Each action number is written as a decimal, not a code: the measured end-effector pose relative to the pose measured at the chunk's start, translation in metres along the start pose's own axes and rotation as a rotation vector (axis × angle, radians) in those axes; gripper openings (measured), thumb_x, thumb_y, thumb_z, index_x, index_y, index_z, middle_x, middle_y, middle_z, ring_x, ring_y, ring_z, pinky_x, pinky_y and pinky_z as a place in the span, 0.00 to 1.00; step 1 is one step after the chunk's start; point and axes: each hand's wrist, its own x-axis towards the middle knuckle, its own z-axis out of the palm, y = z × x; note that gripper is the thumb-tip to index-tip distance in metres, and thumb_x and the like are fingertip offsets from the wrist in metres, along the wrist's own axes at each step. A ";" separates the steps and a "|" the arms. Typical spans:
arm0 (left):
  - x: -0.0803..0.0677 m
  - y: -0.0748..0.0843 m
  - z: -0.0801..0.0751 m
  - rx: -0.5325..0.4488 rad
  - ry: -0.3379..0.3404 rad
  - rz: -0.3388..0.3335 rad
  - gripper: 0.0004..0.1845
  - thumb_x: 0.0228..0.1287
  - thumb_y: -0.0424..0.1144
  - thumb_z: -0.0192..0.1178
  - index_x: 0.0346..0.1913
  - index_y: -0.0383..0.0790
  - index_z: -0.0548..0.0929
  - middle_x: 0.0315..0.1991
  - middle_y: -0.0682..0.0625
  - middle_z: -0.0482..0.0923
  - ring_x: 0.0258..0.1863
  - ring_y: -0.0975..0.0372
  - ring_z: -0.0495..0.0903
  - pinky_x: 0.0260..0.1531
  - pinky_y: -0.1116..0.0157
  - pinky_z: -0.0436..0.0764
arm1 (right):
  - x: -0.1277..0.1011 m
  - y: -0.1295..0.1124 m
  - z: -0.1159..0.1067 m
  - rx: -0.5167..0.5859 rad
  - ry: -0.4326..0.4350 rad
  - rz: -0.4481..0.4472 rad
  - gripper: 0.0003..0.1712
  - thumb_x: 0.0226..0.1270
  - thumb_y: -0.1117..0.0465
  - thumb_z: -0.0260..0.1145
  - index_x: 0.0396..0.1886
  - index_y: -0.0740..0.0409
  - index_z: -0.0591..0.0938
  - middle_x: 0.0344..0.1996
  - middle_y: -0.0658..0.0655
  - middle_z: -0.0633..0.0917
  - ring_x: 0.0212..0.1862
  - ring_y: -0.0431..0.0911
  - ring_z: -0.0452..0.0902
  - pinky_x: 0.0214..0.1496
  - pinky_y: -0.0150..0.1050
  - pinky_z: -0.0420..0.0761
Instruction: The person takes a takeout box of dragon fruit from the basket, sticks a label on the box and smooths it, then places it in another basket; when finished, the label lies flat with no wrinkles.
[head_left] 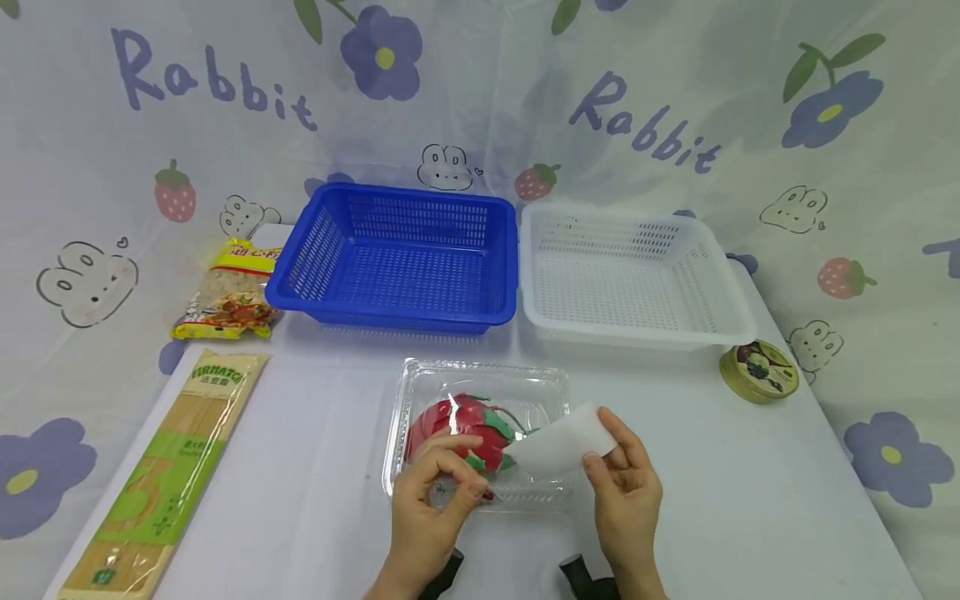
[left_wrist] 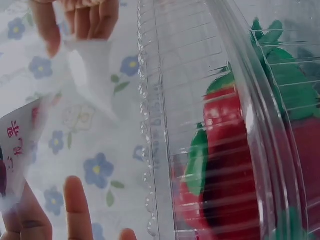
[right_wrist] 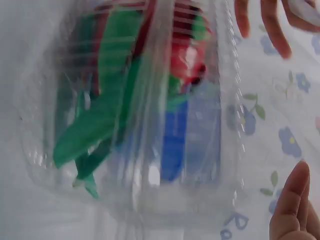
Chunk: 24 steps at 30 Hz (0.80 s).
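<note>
A clear plastic clamshell box (head_left: 555, 387) lies on the table with a red and green dragon fruit (head_left: 457, 417) inside, seen through the lid. Over its front right corner my right hand (head_left: 626, 492) pinches a white slip of paper (head_left: 562, 442) between thumb and fingers. My left hand (head_left: 431, 508) is over the box's front left part, thumb and index finger drawn together. In the left wrist view it pinches a small white label (left_wrist: 20, 135) with red handwriting, hardly visible from the head. The box fills much of both wrist views.
Behind the box stand a blue basket (head_left: 405, 321) and a white basket (head_left: 637, 335), side by side. A spaghetti pack (head_left: 165, 475) and a yellow food bag (head_left: 232, 292) lie to the left. A round tin (head_left: 759, 372) sits at the right edge.
</note>
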 end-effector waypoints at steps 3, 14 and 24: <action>0.001 0.000 -0.001 0.010 -0.023 -0.006 0.12 0.48 0.18 0.63 0.28 0.37 0.76 0.24 0.48 0.81 0.42 0.62 0.82 0.61 0.65 0.71 | 0.006 -0.005 -0.010 0.033 0.144 0.056 0.27 0.64 0.85 0.50 0.62 0.72 0.72 0.52 0.57 0.85 0.49 0.42 0.84 0.45 0.31 0.84; 0.004 0.002 -0.009 0.073 -0.073 -0.141 0.11 0.53 0.19 0.62 0.29 0.38 0.77 0.25 0.46 0.80 0.27 0.67 0.79 0.38 0.71 0.79 | 0.022 -0.006 -0.084 -0.453 -0.038 0.478 0.20 0.70 0.69 0.58 0.61 0.65 0.74 0.38 0.45 0.85 0.38 0.34 0.82 0.38 0.27 0.83; 0.007 0.005 -0.009 0.160 -0.049 -0.253 0.09 0.60 0.23 0.61 0.29 0.40 0.77 0.25 0.48 0.82 0.26 0.72 0.75 0.25 0.70 0.77 | 0.025 0.017 -0.108 -0.815 -0.263 0.719 0.19 0.70 0.67 0.58 0.59 0.61 0.77 0.33 0.55 0.77 0.29 0.35 0.69 0.30 0.28 0.74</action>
